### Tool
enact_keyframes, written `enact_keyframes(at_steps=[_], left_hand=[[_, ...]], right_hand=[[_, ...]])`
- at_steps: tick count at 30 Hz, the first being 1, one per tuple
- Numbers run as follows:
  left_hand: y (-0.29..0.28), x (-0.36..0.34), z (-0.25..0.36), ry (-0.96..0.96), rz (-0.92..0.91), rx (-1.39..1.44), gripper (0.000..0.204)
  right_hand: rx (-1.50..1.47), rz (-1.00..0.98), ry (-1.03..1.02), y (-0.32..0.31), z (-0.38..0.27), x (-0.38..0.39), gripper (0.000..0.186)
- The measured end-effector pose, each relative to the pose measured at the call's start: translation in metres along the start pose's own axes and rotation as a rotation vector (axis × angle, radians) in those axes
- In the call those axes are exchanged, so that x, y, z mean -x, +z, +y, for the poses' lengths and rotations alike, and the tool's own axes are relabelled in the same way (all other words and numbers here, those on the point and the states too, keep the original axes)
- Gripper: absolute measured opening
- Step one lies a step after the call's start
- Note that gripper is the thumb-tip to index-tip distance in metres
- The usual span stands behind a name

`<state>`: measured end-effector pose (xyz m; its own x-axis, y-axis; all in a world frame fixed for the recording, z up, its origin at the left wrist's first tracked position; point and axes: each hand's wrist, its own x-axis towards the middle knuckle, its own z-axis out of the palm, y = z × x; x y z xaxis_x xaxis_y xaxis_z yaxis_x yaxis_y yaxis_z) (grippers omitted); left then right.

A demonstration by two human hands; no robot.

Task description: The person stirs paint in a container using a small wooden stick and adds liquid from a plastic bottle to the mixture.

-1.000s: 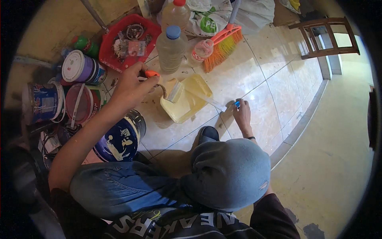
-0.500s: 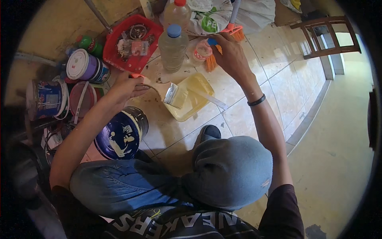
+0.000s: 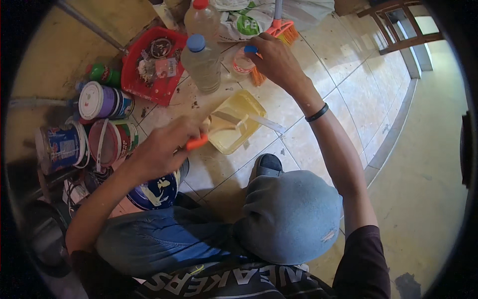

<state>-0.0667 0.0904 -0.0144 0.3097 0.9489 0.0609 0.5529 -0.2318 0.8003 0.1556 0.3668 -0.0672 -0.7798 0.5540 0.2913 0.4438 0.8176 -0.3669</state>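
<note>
My left hand (image 3: 167, 144) is closed around the handle of a wide paintbrush (image 3: 228, 118), whose orange handle end shows by the fingers. The brush head is over or in a yellow plastic tray (image 3: 256, 102) with pale liquid in it; whether it touches the liquid I cannot tell. Across the tray's right rim lies a flat whitish stick (image 3: 269, 123). My right hand (image 3: 274, 55) pinches a blue cap (image 3: 250, 49) at a small clear bottle with a pink label (image 3: 243, 62). Whether the cap is attached is hidden.
Two large clear bottles (image 3: 201, 70) stand behind the tray, beside a red dustpan (image 3: 164, 92) holding rubbish. Paint buckets (image 3: 59, 149) crowd the left, with a blue-lidded one (image 3: 154, 192) by my leg. An orange broom (image 3: 281, 30) and plastic bags (image 3: 249, 22) are at the back.
My left hand has turned and come nearer, and the brush head now lies over the tray's middle. The right hand stays at the blue cap. The whole view has shifted slightly.
</note>
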Motion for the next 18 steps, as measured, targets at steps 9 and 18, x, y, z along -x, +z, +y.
enact_keyframes(at_steps=[9, 18], left_hand=[[0.002, 0.005, 0.020, 0.118, -0.150, -0.178, 0.036], [0.002, -0.003, -0.010, -0.468, 0.340, 0.392, 0.021]], right_hand=[[0.132, 0.092, 0.032, 0.002, -0.004, 0.006, 0.044], [0.074, -0.418, 0.374, 0.035, -0.055, 0.179, 0.047]])
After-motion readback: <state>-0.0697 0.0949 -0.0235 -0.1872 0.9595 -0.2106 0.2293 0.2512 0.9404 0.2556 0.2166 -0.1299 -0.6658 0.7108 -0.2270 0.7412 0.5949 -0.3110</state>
